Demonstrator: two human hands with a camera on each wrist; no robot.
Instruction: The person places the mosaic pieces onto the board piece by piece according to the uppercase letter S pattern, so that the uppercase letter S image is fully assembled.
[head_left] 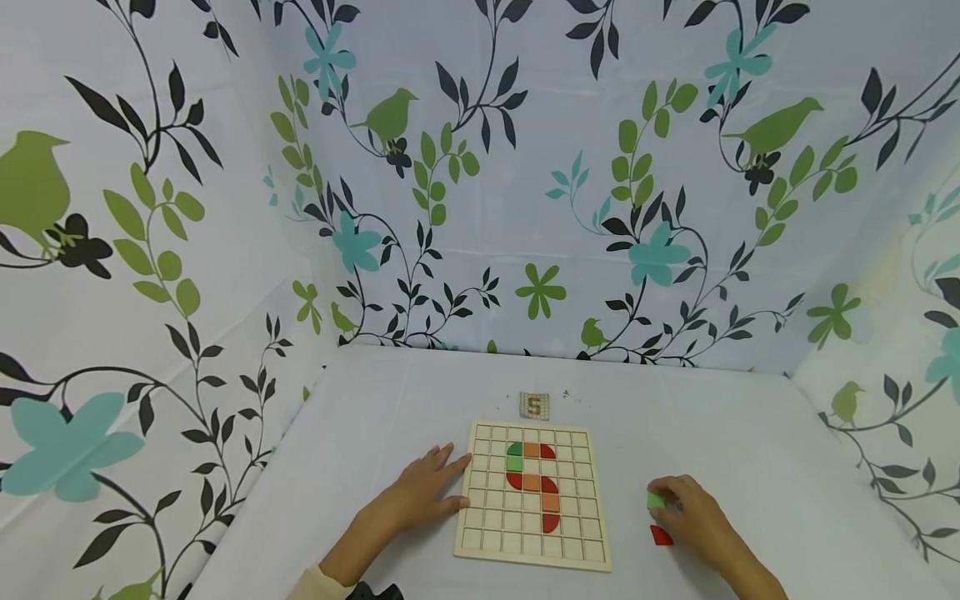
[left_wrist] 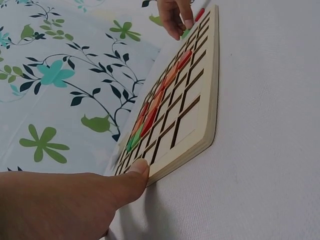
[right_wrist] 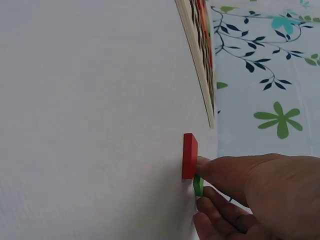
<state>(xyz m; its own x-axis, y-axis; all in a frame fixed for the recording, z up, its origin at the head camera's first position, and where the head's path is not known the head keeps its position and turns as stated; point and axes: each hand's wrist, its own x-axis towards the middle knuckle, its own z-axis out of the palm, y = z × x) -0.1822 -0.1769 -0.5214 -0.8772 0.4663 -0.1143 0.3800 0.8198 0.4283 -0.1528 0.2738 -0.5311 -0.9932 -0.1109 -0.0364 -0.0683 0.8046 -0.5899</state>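
Observation:
A wooden grid board lies on the white table, with red, orange and green tiles in its cells forming an S-like shape. My left hand rests at the board's left edge, fingers spread and thumb touching the rim; the left wrist view shows the thumb on that edge. Right of the board, my right hand pinches a light green tile between thumb and fingers, low at the tabletop. Just in front of it lies a red tile, seen close to the thumb in the right wrist view.
Behind the board lies a small card with an S-shaped figure on a grid. A patterned cloth with leaves, birds and flowers hangs around the back and sides of the white table.

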